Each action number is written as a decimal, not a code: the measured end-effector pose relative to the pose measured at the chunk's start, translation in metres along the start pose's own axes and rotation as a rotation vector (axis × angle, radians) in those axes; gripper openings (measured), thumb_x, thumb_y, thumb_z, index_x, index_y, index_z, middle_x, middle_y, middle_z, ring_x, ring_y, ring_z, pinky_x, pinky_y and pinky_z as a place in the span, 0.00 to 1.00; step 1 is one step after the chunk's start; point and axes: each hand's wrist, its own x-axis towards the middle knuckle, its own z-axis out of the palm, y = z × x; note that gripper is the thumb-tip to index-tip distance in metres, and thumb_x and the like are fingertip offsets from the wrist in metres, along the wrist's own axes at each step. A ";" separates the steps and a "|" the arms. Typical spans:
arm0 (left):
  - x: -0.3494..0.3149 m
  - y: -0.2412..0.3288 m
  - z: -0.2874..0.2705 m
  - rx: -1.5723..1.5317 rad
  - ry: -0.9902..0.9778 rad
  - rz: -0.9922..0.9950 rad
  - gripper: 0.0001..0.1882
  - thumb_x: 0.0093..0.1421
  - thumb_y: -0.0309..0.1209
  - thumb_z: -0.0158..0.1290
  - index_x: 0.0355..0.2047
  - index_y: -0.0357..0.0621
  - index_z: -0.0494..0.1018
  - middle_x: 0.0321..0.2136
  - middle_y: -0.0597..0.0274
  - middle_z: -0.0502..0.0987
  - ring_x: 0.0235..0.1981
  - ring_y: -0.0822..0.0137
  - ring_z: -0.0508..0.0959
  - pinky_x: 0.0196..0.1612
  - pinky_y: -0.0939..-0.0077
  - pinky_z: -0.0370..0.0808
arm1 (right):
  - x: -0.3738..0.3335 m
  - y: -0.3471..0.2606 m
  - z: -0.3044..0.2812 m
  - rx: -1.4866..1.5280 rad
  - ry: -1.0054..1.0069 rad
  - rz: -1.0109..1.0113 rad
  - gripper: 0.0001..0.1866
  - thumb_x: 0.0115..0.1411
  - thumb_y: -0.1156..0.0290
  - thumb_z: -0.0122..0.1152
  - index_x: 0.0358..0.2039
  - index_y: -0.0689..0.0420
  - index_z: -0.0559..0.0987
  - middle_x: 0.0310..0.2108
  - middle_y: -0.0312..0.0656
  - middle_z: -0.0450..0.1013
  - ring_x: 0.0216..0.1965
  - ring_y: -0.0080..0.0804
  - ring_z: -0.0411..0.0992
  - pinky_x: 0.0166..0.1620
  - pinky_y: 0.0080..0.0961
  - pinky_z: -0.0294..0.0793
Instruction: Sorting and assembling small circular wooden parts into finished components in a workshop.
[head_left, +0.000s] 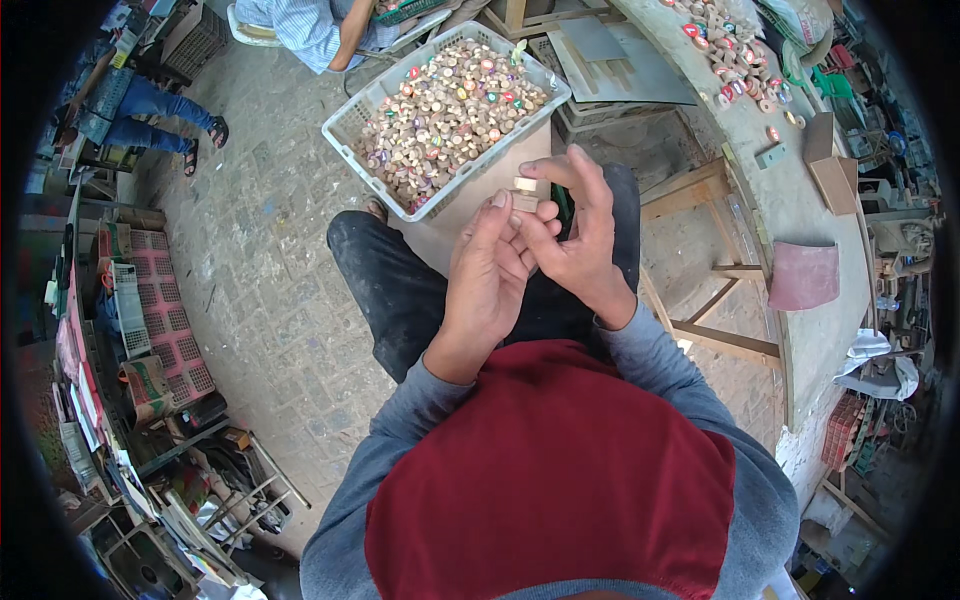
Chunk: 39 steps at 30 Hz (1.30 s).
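Between my two hands, above my lap, is a small pale wooden piece (525, 200) with a narrower top on a wider block. My left hand (485, 270) pinches its lower part, the thumb pressed along the near left side. On the other side, my right hand (588, 225) grips it too, its thumb at the block and its curled index finger at the top. Just beyond my knees stands a pale plastic crate (365, 178), heaped with small round wooden pieces (450, 110), some with red, green, yellow or purple faces.
A long grey worktop (850, 270) on wooden legs runs along the right. It bears a heap of coloured round pieces (740, 65), a cardboard box (828, 165) and a dull pink sheet (805, 277). Another person in a striped shirt (310, 30) sits beyond the crate. Pink crates (165, 310) stand left.
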 end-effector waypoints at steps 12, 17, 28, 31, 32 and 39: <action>0.002 0.003 -0.008 -0.043 -0.060 -0.074 0.19 0.70 0.41 0.46 0.53 0.42 0.68 0.40 0.55 0.79 0.42 0.63 0.80 0.50 0.69 0.77 | 0.003 0.003 -0.002 0.043 0.000 -0.026 0.40 0.47 0.81 0.67 0.62 0.60 0.63 0.44 0.49 0.76 0.43 0.47 0.74 0.47 0.37 0.74; 0.003 0.005 -0.009 -0.127 -0.079 -0.109 0.17 0.68 0.39 0.48 0.50 0.42 0.70 0.42 0.57 0.79 0.45 0.67 0.78 0.52 0.70 0.75 | 0.010 0.002 -0.005 -0.029 -0.032 -0.090 0.38 0.45 0.81 0.68 0.60 0.61 0.66 0.44 0.49 0.75 0.43 0.47 0.74 0.46 0.37 0.74; 0.004 0.006 -0.013 -0.166 -0.024 -0.145 0.19 0.66 0.39 0.52 0.53 0.44 0.70 0.42 0.57 0.79 0.44 0.67 0.79 0.51 0.71 0.76 | 0.012 -0.008 -0.004 0.064 -0.098 0.085 0.39 0.48 0.79 0.67 0.62 0.58 0.64 0.44 0.49 0.74 0.45 0.46 0.74 0.49 0.37 0.74; 0.004 0.004 -0.012 -0.198 -0.004 -0.135 0.19 0.67 0.39 0.51 0.54 0.43 0.69 0.42 0.57 0.79 0.44 0.66 0.79 0.51 0.72 0.76 | 0.014 -0.008 -0.004 0.050 -0.110 0.074 0.39 0.48 0.79 0.66 0.62 0.57 0.64 0.44 0.49 0.74 0.45 0.47 0.74 0.48 0.37 0.74; 0.004 0.004 -0.011 -0.213 0.015 -0.121 0.19 0.67 0.39 0.50 0.54 0.44 0.70 0.42 0.57 0.79 0.44 0.66 0.79 0.52 0.72 0.76 | 0.013 -0.008 -0.004 0.049 -0.110 0.076 0.39 0.48 0.79 0.66 0.62 0.57 0.64 0.44 0.49 0.74 0.45 0.47 0.74 0.48 0.37 0.74; 0.002 -0.001 -0.006 0.020 0.056 0.028 0.16 0.67 0.35 0.51 0.49 0.37 0.69 0.42 0.55 0.78 0.43 0.66 0.79 0.51 0.71 0.76 | 0.016 -0.007 -0.004 -0.063 -0.152 0.002 0.35 0.48 0.79 0.65 0.60 0.57 0.68 0.38 0.48 0.72 0.38 0.47 0.70 0.42 0.38 0.72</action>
